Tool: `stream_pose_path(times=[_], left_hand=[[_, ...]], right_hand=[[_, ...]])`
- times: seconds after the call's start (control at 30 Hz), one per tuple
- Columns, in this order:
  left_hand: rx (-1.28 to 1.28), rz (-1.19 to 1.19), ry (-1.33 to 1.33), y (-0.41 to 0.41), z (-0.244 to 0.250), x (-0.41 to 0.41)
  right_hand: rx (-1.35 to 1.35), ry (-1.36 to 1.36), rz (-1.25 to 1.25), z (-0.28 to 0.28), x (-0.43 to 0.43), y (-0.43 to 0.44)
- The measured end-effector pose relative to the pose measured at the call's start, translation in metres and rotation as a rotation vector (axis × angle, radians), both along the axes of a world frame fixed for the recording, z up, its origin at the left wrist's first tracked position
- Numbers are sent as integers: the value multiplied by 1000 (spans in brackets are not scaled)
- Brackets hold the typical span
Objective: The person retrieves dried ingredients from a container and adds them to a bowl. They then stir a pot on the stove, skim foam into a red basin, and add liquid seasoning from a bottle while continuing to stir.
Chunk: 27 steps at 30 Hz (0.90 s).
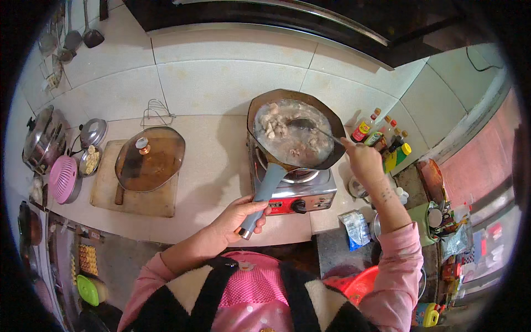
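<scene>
My left hand is closed around the grey handle of a wok that stands on a portable gas stove. Pieces of meat lie in cloudy, foamy liquid inside the wok. My right hand, at the wok's right rim, grips a metal ladle or spatula, whose head is partly sunk in the liquid. Its exact shape is hard to tell.
To the left a glass lid covers part of a cleaver on a wooden cutting board. A pink strainer, a bowl of pale food and a steel pot stand farther left. Sauce bottles line the right wall; a range hood hangs above.
</scene>
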<state>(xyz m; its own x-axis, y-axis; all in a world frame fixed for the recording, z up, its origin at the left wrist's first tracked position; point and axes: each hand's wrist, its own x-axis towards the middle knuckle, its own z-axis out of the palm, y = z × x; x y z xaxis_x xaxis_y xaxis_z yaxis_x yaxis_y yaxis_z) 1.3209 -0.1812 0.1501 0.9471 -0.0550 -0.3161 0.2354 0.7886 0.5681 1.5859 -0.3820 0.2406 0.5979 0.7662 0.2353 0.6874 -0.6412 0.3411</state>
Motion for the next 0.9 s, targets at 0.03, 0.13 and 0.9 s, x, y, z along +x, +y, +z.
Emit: stream_pose_path(times=[0.03, 0.13, 0.9], left_hand=[[13, 16, 14, 1, 2, -1], [2, 18, -5, 1, -3, -1], [12, -11, -44, 4, -6, 2]], right_hand=[[26, 58, -35, 12, 3, 5], [197, 171, -68, 44, -1, 10], [123, 279, 34, -4, -12, -5]])
